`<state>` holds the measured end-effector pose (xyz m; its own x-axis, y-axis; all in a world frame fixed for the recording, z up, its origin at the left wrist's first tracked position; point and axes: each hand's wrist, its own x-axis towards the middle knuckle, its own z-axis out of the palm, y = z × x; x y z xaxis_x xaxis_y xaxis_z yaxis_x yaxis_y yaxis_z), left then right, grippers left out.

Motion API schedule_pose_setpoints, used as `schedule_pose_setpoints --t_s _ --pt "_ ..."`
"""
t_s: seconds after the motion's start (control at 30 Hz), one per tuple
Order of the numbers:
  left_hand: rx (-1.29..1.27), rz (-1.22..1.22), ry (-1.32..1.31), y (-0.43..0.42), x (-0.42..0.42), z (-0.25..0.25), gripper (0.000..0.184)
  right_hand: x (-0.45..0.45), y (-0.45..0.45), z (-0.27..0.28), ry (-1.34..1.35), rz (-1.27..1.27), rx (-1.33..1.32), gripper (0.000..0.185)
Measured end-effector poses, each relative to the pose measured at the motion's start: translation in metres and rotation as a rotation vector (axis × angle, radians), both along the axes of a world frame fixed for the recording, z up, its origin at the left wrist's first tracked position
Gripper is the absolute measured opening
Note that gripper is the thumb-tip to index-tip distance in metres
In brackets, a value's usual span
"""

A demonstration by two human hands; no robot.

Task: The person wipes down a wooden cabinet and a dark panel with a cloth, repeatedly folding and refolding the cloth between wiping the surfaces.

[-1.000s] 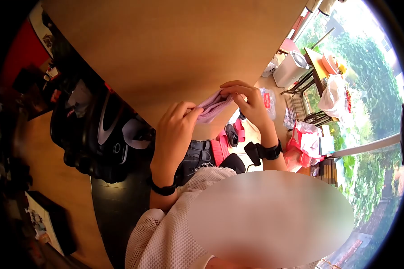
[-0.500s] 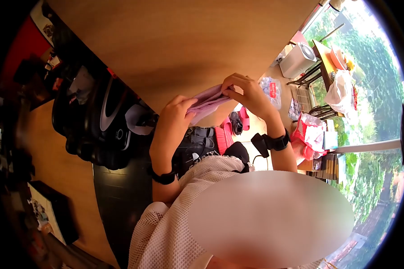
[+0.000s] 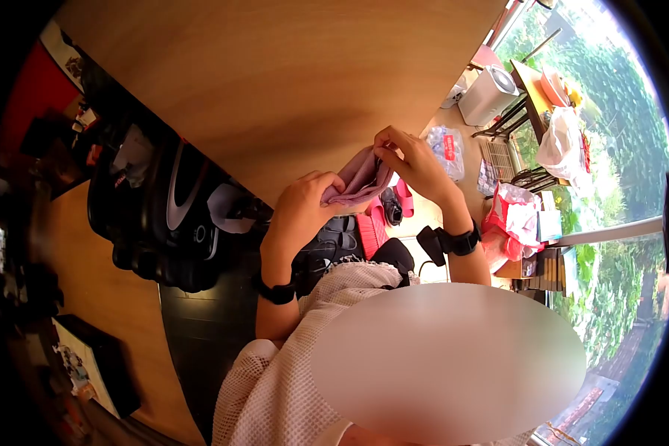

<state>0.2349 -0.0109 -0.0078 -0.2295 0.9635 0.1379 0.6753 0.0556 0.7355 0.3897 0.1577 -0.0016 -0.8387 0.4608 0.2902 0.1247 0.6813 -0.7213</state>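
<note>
A small mauve piece of folded fabric (image 3: 360, 178) is held in front of me between both hands; its exact kind cannot be told. My left hand (image 3: 305, 204) pinches its lower left end, fingers closed. Higher up, my right hand (image 3: 415, 162) grips the opposite end between thumb and fingertips. Between the hands the layers part slightly, showing a fold or opening. Each wrist wears a black band.
A large wooden panel (image 3: 275, 82) rises just beyond my hands. To the left stands a black massage-type chair (image 3: 175, 201). Shoes (image 3: 392, 207) lie on the floor below. A white appliance (image 3: 489, 97), a table (image 3: 529, 82) and bags line the window side.
The fabric has tilted and opened more between my hands. My left hand has shifted slightly right and down, closer to the right hand. The view has moved a little.
</note>
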Motion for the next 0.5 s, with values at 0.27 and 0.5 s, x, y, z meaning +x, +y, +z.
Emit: schedule_pose_setpoints --t_s 0.27,0.5 --pt "0.024 -0.015 -0.086 -0.003 0.003 0.010 0.023 0.012 -0.004 0.011 0.006 0.050 -0.090 0.009" --pt "0.099 0.081 0.131 0.011 0.010 0.002 0.021 0.007 -0.003 0.013 0.020 0.011 0.058 0.008"
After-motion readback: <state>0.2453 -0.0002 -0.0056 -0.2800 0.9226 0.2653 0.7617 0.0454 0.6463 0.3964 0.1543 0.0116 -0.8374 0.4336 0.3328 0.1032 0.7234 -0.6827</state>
